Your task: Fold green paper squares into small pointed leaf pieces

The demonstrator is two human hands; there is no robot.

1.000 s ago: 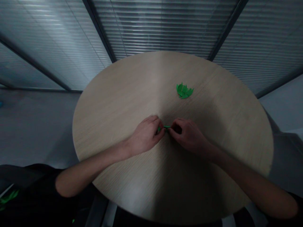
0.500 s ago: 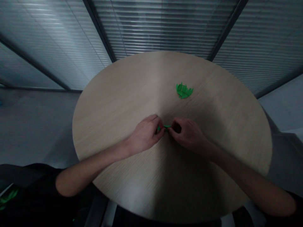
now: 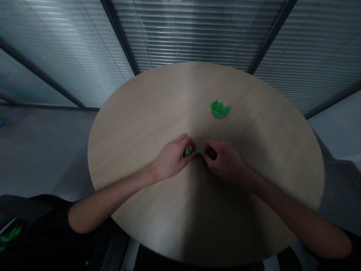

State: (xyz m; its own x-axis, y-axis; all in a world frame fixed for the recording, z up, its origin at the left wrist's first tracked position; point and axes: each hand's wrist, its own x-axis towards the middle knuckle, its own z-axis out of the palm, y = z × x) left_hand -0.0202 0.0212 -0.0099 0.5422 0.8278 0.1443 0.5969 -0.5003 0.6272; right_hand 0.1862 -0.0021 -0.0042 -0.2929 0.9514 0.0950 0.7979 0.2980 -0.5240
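Between my two hands is a small green folded paper piece (image 3: 199, 151), mostly hidden by the fingers. My left hand (image 3: 173, 156) pinches its left part, and a bit of green shows inside the curl of the fingers. At the other end, the thumb and forefinger of my right hand (image 3: 224, 160) close on the piece's right tip. Farther off, a little right of the hands, lies a cluster of pointed green folded paper pieces (image 3: 220, 110), touched by neither hand.
Both hands are over a round wooden table (image 3: 135, 109). Glass panels with blinds (image 3: 194, 34) stand behind its far edge. A dark chair part (image 3: 25, 210) shows at the lower left. Shadow falls across the table's right side.
The left hand's fingers have shifted slightly, so more of the green paper shows within their curl. The right hand keeps nearly the same place, and the cluster stays put.
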